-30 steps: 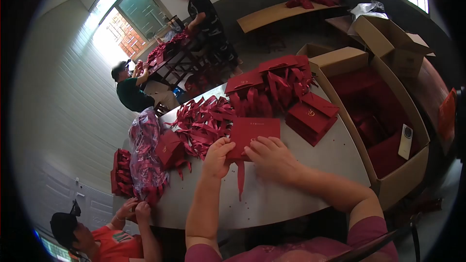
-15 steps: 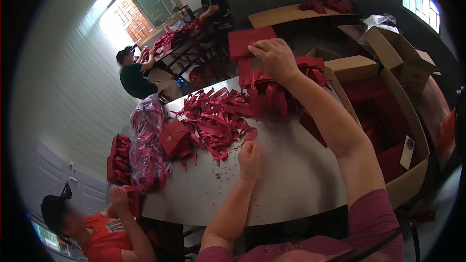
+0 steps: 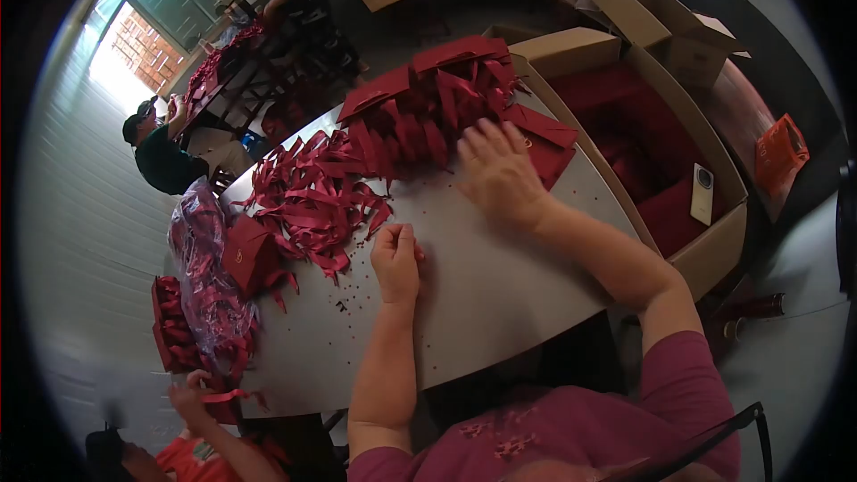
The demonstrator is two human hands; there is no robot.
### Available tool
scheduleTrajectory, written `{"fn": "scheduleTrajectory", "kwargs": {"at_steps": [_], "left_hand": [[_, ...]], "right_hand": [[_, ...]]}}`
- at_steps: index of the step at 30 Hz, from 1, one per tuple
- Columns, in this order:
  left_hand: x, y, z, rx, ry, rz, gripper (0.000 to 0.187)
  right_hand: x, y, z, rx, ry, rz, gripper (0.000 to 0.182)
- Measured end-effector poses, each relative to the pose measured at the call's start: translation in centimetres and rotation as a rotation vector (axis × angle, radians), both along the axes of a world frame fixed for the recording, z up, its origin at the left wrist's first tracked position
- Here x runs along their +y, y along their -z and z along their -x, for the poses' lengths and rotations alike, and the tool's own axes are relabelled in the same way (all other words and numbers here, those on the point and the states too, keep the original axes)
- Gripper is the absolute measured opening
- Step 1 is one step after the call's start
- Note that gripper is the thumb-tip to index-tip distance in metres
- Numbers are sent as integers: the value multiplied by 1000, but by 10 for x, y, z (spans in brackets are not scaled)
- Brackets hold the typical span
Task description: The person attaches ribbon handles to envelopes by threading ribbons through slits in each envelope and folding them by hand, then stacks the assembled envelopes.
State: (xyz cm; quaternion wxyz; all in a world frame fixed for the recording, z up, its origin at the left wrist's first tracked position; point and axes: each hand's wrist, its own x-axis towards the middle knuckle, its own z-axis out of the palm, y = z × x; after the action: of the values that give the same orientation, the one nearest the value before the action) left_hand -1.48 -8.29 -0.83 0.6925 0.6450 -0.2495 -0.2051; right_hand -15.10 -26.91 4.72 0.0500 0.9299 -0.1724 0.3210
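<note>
My right hand [image 3: 502,170] is spread over the table, fingers apart and holding nothing, just in front of a stack of red bags with ribbons [image 3: 428,107]. A red bag with a gold mark [image 3: 543,145] lies right behind its fingers. My left hand [image 3: 395,259] rests on the table with its fingers curled; a bit of something red shows at its right side, too small to make out. Beyond my left hand is a heap of loose red ribbons [image 3: 312,192]. Another red bag [image 3: 252,254] lies left of the heap.
Clear plastic wrap [image 3: 203,259] covers red ribbons at the left. A cardboard box [image 3: 728,170] with red contents and a phone [image 3: 703,194] stands at the right. A person's hands [image 3: 189,397] hold a ribbon at lower left. Two people work at a back table [image 3: 228,80].
My right hand has let go of a red bag at the stack and come down nearer, fingers now spread. The view has turned right. My left hand remains closed on the table.
</note>
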Motion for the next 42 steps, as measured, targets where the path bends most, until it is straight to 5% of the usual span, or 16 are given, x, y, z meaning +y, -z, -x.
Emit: {"fn": "scheduleTrajectory", "kwargs": {"at_steps": [2,4,11,16,18,22,25,28,30,31,35,37,40,41,42], "left_hand": [[0,-2,4,-13,12,-21,13],[-1,1,5,-26,20,-28,12],[-1,0,14,-57,84,-101,9],[0,-13,29,180,276,15,14],[0,-18,37,458,389,2,18],[-3,-23,42,606,305,19,23],[-3,-3,32,520,277,35,26],[2,5,28,313,305,73,32],[3,-5,28,-376,249,-110,41],[-5,-5,31,-515,76,-45,47],[-1,-1,30,-494,-43,-87,50],[3,-13,24,-392,-9,-356,60],[-1,0,2,-440,164,-382,56],[-9,6,2,-452,162,-375,56],[-19,17,10,21,95,57,51]], "right_hand": [[-23,3,28,34,285,-70,66],[-36,4,49,357,398,-310,67],[-40,12,63,236,278,-317,49],[-15,-13,65,213,251,-338,34],[16,-10,60,253,183,-226,31],[91,1,47,374,-103,-148,25],[116,-21,37,505,-242,-183,22],[108,-50,5,317,-463,-380,18],[103,-64,-34,218,-496,-239,11],[101,-63,-61,278,-494,-197,10],[98,-38,-177,384,-684,-137,12],[104,-31,-227,406,-720,-138,13],[120,-20,-278,532,-608,-264,32],[124,-13,-289,444,-384,-230,48],[122,-8,-297,354,-157,-197,65]]}}
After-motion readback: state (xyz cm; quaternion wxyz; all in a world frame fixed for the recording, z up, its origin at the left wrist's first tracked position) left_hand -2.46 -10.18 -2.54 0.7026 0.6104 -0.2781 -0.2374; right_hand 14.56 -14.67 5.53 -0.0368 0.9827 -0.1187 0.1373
